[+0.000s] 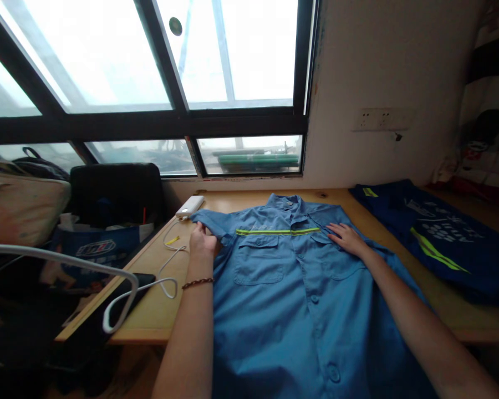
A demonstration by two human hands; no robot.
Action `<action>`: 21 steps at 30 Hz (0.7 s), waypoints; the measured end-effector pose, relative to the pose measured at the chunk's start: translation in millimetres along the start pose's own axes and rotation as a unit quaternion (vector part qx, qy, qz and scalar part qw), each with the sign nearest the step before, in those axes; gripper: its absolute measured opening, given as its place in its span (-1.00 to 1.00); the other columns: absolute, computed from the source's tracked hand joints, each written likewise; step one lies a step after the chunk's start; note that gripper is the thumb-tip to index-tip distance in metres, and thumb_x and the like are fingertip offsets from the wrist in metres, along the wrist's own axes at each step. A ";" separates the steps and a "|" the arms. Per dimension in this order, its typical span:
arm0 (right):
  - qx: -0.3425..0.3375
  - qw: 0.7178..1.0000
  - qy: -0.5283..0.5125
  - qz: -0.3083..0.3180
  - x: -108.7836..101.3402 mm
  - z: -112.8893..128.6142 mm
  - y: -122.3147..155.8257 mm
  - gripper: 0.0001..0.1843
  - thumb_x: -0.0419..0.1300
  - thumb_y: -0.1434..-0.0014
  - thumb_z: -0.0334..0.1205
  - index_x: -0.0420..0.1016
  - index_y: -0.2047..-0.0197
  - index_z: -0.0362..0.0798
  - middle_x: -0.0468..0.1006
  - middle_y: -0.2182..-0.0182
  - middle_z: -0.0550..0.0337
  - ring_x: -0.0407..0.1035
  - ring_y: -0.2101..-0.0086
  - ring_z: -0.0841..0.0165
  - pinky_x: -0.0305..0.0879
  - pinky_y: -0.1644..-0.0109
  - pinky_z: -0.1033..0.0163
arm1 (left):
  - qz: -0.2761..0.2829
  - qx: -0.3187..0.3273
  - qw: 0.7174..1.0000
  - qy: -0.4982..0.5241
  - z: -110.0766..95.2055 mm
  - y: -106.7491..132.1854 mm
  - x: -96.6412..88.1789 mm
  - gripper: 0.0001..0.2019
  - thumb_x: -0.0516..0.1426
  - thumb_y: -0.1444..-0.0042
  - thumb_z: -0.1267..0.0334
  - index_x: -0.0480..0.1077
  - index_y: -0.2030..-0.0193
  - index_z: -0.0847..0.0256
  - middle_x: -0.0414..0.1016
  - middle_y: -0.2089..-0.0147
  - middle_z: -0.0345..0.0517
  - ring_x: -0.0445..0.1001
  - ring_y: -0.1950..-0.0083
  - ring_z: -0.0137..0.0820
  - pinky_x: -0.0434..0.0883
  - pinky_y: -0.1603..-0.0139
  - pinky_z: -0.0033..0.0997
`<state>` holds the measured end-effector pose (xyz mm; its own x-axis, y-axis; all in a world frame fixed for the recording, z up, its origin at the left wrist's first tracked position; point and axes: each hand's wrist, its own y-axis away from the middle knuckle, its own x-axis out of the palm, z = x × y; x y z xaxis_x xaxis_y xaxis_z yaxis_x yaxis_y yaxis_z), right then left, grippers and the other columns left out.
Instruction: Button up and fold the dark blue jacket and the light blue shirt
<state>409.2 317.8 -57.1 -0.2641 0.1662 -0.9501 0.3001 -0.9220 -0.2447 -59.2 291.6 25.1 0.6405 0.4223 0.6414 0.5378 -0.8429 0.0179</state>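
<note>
A blue button-up work shirt [266, 310] lies front side up on the wooden table [166, 316], its collar toward the window and its lower part running off the near edge. A yellow-green stripe crosses its chest above two flap pockets. My left hand [202, 241], with a brown bracelet at the wrist, is closed on the sleeve at the left; the fingertips are partly hidden by cloth. Spread flat over the right chest, by the pocket flap, is my right hand [346, 238], fingers stretched out.
Dark blue folded clothing [449, 233] with yellow-green stripes lies on the right. A white power bank [190, 206] with a white cable [166, 282] rests at the table's left edge. Beyond that edge stand a black chair [116, 188] and bags [95, 249]. A window and wall sockets are behind.
</note>
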 end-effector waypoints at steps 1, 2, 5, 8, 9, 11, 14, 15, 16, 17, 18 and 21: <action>0.002 1.000 0.005 -0.002 -0.2 0.8 0.1 -0.45 -0.13 -0.13 0.13 0.23 -0.12 0.10 0.21 -0.12 0.21 0.04 -0.10 0.09 0.04 -0.12 -0.06 | 0.034 0.031 0.999 -0.011 -1.4 8.1 6.7 -0.77 0.04 -0.07 0.25 0.32 0.11 0.13 0.43 0.14 -0.10 0.39 0.07 -0.38 0.36 0.09 -0.34; 0.003 1.000 0.009 -0.004 -0.6 1.2 0.3 -0.46 -0.14 -0.13 0.13 0.23 -0.11 0.10 0.21 -0.11 0.21 0.05 -0.10 0.10 0.05 -0.11 -0.05 | 0.082 0.061 0.994 -0.031 -2.2 17.3 14.1 -0.75 0.06 -0.06 0.22 0.33 0.10 0.11 0.42 0.10 -0.09 0.37 0.04 -0.37 0.35 0.08 -0.34; 0.006 1.000 0.013 -0.008 -1.1 0.6 0.6 -0.47 -0.13 -0.13 0.13 0.24 -0.10 0.12 0.23 -0.10 0.22 0.06 -0.09 0.11 0.07 -0.10 -0.04 | 0.240 0.109 0.959 -0.106 0.7 44.0 34.6 -0.67 0.12 0.02 0.18 0.36 0.08 0.16 0.38 0.00 0.01 0.36 0.00 -0.29 0.32 0.04 -0.29; 0.003 1.000 0.013 -0.014 0.5 -1.1 0.0 -0.47 -0.12 -0.13 0.13 0.25 -0.10 0.11 0.24 -0.10 0.21 0.07 -0.09 0.13 0.08 -0.10 -0.02 | 0.271 0.158 0.936 -0.162 10.5 53.4 42.0 -0.64 0.09 0.00 0.15 0.36 0.06 0.24 0.38 0.01 0.09 0.41 0.07 -0.26 0.31 0.04 -0.23; 0.001 1.000 0.013 -0.016 1.2 -1.7 -0.3 -0.46 -0.12 -0.12 0.13 0.25 -0.10 0.10 0.24 -0.10 0.21 0.08 -0.09 0.13 0.08 -0.10 -0.02 | 0.257 0.178 0.932 -0.184 15.1 51.6 41.0 -0.65 0.08 -0.02 0.16 0.36 0.07 0.26 0.40 0.05 0.08 0.43 0.11 -0.27 0.32 0.05 -0.22; -0.002 1.000 0.013 -0.017 2.6 -2.5 -0.9 -0.46 -0.12 -0.12 0.14 0.26 -0.09 0.09 0.25 -0.09 0.19 0.08 -0.08 0.14 0.07 -0.10 -0.02 | 0.237 0.206 0.916 -0.249 26.1 44.1 35.7 -0.69 0.04 -0.04 0.17 0.38 0.12 0.28 0.45 0.13 0.06 0.45 0.17 -0.29 0.33 0.08 -0.23; 0.001 1.000 0.010 -0.018 3.7 -2.8 -0.9 -0.45 -0.12 -0.12 0.14 0.26 -0.09 0.10 0.25 -0.09 0.19 0.08 -0.09 0.13 0.07 -0.10 -0.04 | 0.266 0.218 0.853 -0.393 45.9 36.0 28.0 -0.75 0.04 -0.02 0.24 0.43 0.19 0.25 0.48 0.19 0.01 0.44 0.15 -0.27 0.33 0.07 -0.25; 0.003 1.000 0.009 -0.018 3.8 -2.7 -0.7 -0.45 -0.12 -0.12 0.15 0.25 -0.10 0.10 0.25 -0.09 0.19 0.07 -0.09 0.12 0.06 -0.10 -0.04 | 0.287 0.215 0.823 -0.441 52.1 36.7 27.2 -0.78 0.06 0.01 0.27 0.45 0.24 0.24 0.49 0.20 0.00 0.43 0.14 -0.26 0.32 0.06 -0.26; 0.006 1.000 0.007 -0.019 3.9 -2.5 -0.4 -0.45 -0.12 -0.12 0.15 0.25 -0.10 0.10 0.25 -0.09 0.19 0.07 -0.09 0.11 0.06 -0.10 -0.04 | 0.310 0.204 0.794 -0.482 57.1 39.2 27.6 -0.81 0.07 0.04 0.29 0.47 0.29 0.23 0.50 0.23 -0.01 0.43 0.14 -0.25 0.31 0.05 -0.26; 0.008 1.000 0.004 -0.020 3.8 -2.2 0.0 -0.45 -0.12 -0.12 0.15 0.24 -0.10 0.10 0.24 -0.09 0.19 0.06 -0.09 0.11 0.05 -0.10 -0.05 | 0.336 0.181 0.772 -0.509 60.5 43.4 29.1 -0.83 0.09 0.06 0.30 0.48 0.35 0.23 0.50 0.26 -0.01 0.44 0.17 -0.25 0.32 0.07 -0.27; 0.009 1.000 0.000 -0.020 3.7 -1.8 0.3 -0.45 -0.12 -0.12 0.15 0.24 -0.10 0.10 0.24 -0.10 0.20 0.06 -0.09 0.11 0.04 -0.11 -0.05 | 0.363 0.143 0.761 -0.518 62.1 48.6 31.5 -0.84 0.09 0.06 0.28 0.48 0.36 0.24 0.50 0.29 -0.01 0.46 0.22 -0.26 0.35 0.11 -0.28; 0.010 1.000 -0.014 -0.021 3.5 -0.9 1.1 -0.46 -0.10 -0.11 0.15 0.25 -0.10 0.11 0.24 -0.10 0.20 0.05 -0.10 0.11 0.02 -0.12 -0.06 | 0.435 -0.022 0.784 -0.443 57.0 63.6 39.7 -0.67 0.06 -0.01 0.12 0.39 0.12 0.23 0.49 0.23 0.02 0.47 0.43 -0.34 0.41 0.36 -0.34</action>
<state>409.4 317.6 -60.8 -0.3013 0.1957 -0.9332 0.2698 -0.9212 -0.2803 31.6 273.8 8.0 0.8946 -0.2682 -0.3573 -0.3197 -0.9430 -0.0925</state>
